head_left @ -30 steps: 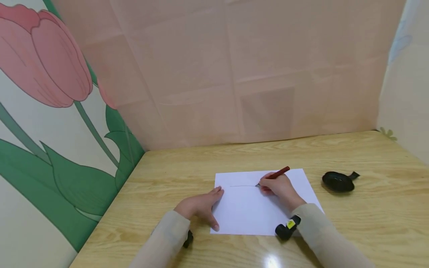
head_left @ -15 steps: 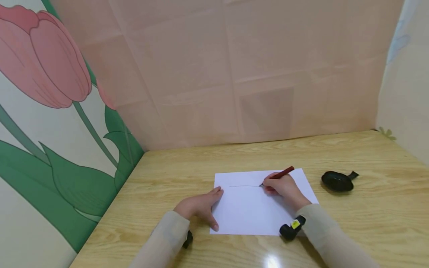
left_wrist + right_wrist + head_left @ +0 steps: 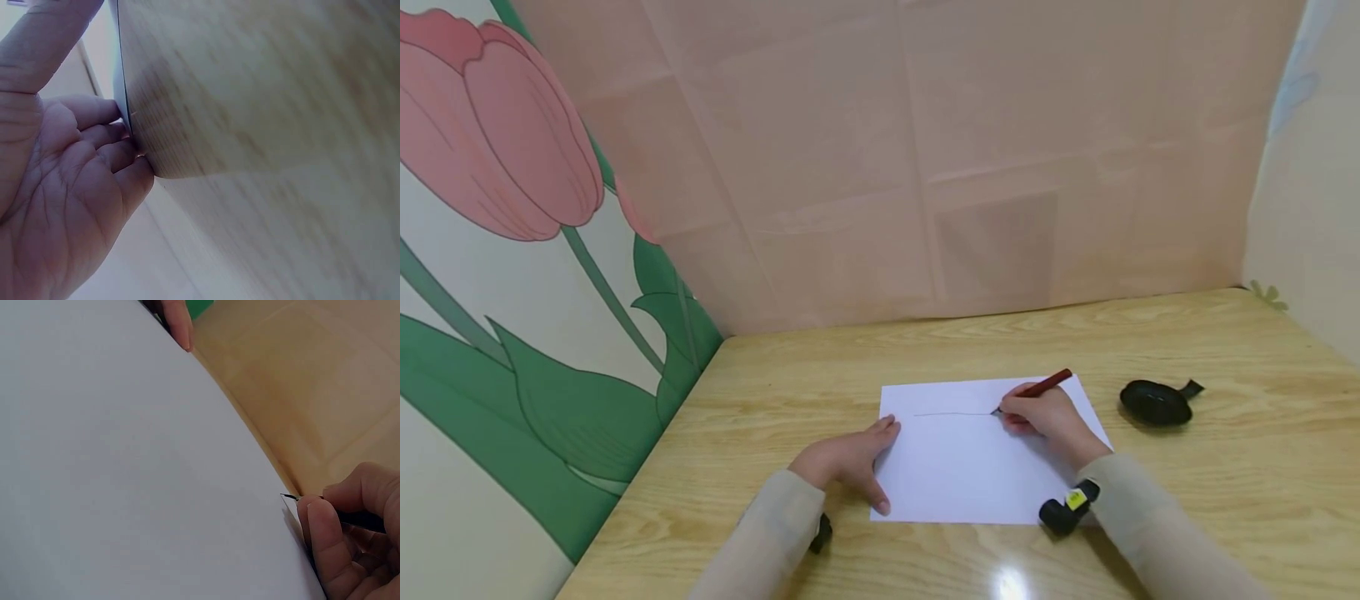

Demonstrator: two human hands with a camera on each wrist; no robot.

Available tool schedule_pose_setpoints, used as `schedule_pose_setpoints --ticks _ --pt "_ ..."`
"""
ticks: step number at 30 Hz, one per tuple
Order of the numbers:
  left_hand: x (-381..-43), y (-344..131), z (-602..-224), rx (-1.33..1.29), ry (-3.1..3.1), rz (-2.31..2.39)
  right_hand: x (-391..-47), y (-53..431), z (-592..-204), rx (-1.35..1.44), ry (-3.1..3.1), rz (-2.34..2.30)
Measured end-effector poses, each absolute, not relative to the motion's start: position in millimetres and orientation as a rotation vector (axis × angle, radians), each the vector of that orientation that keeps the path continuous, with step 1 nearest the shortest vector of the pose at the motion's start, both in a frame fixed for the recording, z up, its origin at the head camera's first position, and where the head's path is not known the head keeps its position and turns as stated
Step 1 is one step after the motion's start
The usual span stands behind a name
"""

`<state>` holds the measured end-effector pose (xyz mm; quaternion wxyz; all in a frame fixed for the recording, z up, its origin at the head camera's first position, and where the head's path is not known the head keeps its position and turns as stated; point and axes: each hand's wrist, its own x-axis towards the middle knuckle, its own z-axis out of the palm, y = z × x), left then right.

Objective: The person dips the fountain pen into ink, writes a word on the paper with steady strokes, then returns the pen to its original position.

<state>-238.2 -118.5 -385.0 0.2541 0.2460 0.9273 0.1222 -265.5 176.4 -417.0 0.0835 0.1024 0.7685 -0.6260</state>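
Beige sleeves (image 3: 767, 533) reach across a wood-grain desk (image 3: 662, 500). A person's left hand (image 3: 850, 465) lies spread, thumb apart from the fingers, at the left edge of a white sheet of paper (image 3: 955, 475), while the right hand (image 3: 1054, 418) pinches a dark red pen (image 3: 1051, 384), its tip at the right end of a thin line (image 3: 951, 414) across the sheet's upper part. Right of the paper sits a black oval object (image 3: 1156, 404) with a short tab. Beyond stand a creased pinkish backdrop (image 3: 850, 167) and, at left, a tulip mural (image 3: 535, 142).
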Motion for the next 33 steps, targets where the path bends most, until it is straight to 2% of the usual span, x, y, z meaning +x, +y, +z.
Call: schedule_pose_setpoints --ticks 33 --pt "-240.3 -118.4 -385.8 0.653 2.514 0.352 -261.8 213.8 -417.4 0.278 2.281 -1.856"
